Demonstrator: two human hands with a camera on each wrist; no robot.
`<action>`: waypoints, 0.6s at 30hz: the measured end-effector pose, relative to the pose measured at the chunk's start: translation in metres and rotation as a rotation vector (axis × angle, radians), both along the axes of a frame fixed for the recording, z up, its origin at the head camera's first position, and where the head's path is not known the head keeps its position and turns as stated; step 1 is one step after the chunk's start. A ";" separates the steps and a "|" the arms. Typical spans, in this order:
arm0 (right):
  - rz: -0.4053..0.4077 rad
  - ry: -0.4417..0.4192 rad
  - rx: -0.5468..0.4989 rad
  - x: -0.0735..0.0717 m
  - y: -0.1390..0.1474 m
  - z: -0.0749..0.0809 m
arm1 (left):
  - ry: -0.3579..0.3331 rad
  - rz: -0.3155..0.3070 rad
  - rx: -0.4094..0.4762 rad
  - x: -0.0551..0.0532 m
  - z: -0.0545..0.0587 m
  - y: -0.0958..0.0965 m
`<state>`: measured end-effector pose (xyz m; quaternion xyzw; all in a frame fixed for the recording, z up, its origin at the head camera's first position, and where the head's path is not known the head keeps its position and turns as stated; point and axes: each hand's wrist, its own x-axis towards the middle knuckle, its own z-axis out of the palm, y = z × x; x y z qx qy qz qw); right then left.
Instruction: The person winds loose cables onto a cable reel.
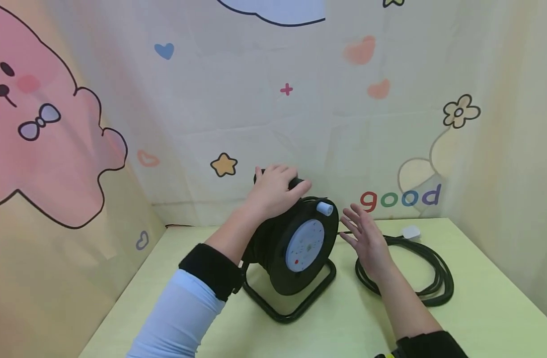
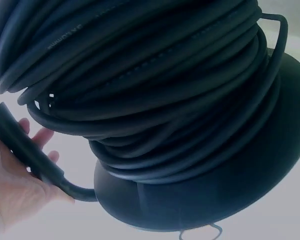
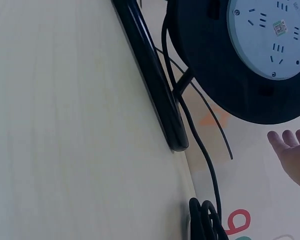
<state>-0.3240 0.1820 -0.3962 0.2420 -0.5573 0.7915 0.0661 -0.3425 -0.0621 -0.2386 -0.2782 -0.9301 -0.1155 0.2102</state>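
A black cable reel [image 1: 279, 281] with a pale blue socket face [image 1: 304, 245] stands upright on its tubular frame [image 1: 284, 318]. Black cable [image 2: 155, 85] is wound thickly on its drum. My left hand [image 1: 275, 191] rests over the black handle [image 2: 27, 145] at the top, fingers and thumb showing beyond it without curling round it. Off the right side of the reel, my right hand [image 1: 367, 241] is held up with extended fingers, near the pale blue crank knob [image 1: 324, 208] but apart from it. The right wrist view shows its fingers [image 3: 290, 137] beyond the reel's edge.
A loose coil of black cable [image 1: 443, 278] lies on the pale green table [image 1: 353, 323] to the right, with a white plug [image 1: 411, 232] at its back. A strand runs from it to the reel. A printed curtain [image 1: 255, 109] hangs behind the table.
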 end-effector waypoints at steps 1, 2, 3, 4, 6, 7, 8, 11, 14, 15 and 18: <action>0.007 0.003 0.001 0.000 -0.001 -0.001 | 0.002 -0.017 0.006 -0.001 0.000 -0.003; 0.013 0.007 0.001 0.000 -0.002 -0.002 | 0.005 -0.036 0.012 -0.001 0.000 -0.006; 0.019 0.010 0.000 0.000 -0.003 -0.003 | 0.004 -0.056 0.019 -0.002 0.001 -0.008; 0.025 0.014 0.001 -0.001 -0.004 -0.004 | 0.001 -0.078 0.027 -0.003 0.001 -0.011; 0.040 0.024 0.009 0.000 -0.006 -0.005 | -0.008 -0.128 0.048 -0.005 0.001 -0.017; 0.047 0.026 0.011 -0.001 -0.007 -0.006 | -0.014 -0.154 0.061 -0.006 0.000 -0.020; 0.055 0.029 0.013 -0.001 -0.008 -0.007 | -0.016 -0.181 0.072 -0.007 0.000 -0.023; 0.079 0.042 0.023 0.000 -0.012 -0.009 | -0.028 -0.256 0.104 -0.010 -0.001 -0.032; 0.092 0.049 0.036 0.000 -0.016 -0.011 | -0.028 -0.310 0.113 -0.013 -0.001 -0.039; 0.095 0.051 0.040 0.000 -0.018 -0.011 | -0.029 -0.323 0.115 -0.013 -0.001 -0.041; 0.105 0.057 0.058 0.001 -0.023 -0.012 | -0.036 -0.354 0.125 -0.014 -0.001 -0.047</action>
